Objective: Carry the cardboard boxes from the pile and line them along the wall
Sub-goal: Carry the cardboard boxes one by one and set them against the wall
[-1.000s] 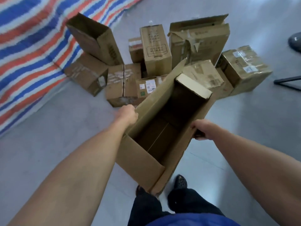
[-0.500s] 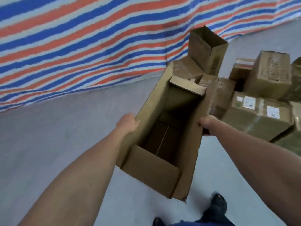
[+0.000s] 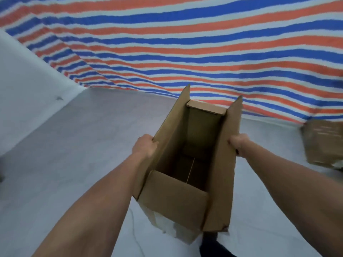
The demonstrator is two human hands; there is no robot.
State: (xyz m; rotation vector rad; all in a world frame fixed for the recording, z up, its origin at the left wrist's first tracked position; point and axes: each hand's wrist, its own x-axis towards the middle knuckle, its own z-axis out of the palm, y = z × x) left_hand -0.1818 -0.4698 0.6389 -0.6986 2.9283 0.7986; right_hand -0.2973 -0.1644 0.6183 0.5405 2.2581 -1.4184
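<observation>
Brown open box (image 3: 174, 193) hung between left hand (image 3: 144, 147) and right hand (image 3: 239, 143), fingers clamping its flaps; print on far box (image 3: 323, 143) was blurred.

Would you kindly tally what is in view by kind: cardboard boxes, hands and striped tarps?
Cardboard boxes: 2, the open box and a blurred box at the right edge.
Hands: 2, the left hand and the right hand, both gripping the open box.
Striped tarps: 1, the striped tarp.
Total: 5.
</observation>
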